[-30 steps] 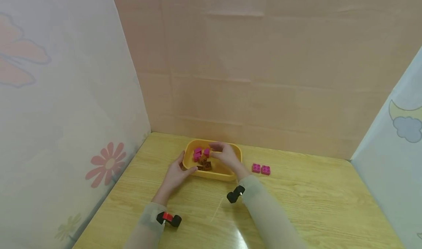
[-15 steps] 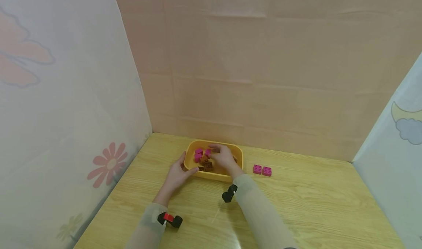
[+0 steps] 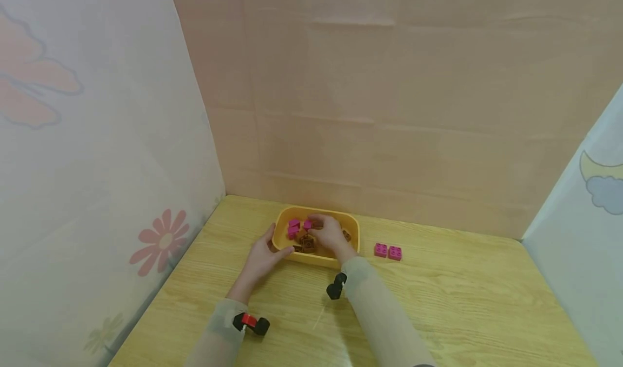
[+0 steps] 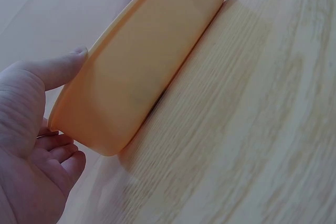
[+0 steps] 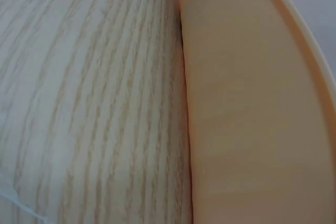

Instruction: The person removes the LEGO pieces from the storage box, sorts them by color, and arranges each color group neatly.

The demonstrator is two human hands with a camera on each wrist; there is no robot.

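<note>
A yellow plastic bin [image 3: 316, 260] stands on the table and holds pink and brown toy bricks. My left hand [image 3: 260, 257] grips its left end, thumb over the near rim and fingers around the corner; the left wrist view shows this hand [image 4: 31, 124] close up. My right hand [image 3: 330, 233] reaches into the bin, with thumb and finger on either side of a pink brick [image 3: 307, 225]. More pink bricks [image 3: 293, 229] lie left of it. Brown bricks [image 3: 309, 245] lie nearer the front wall. In the right wrist view the bin's wall [image 5: 257, 103] hides most of that hand.
Two pink bricks [image 3: 388, 252] lie side by side on the wooden table [image 3: 467, 291], right of the bin. A beige wall covering [image 3: 370, 113] rises close behind the bin. A white flowered sheet [image 3: 121, 156] borders the table's left side.
My right hand has shifted slightly left and its fingers have come around the pink brick. A brown brick at the bin's right end has come into view. My left hand keeps its grip.
</note>
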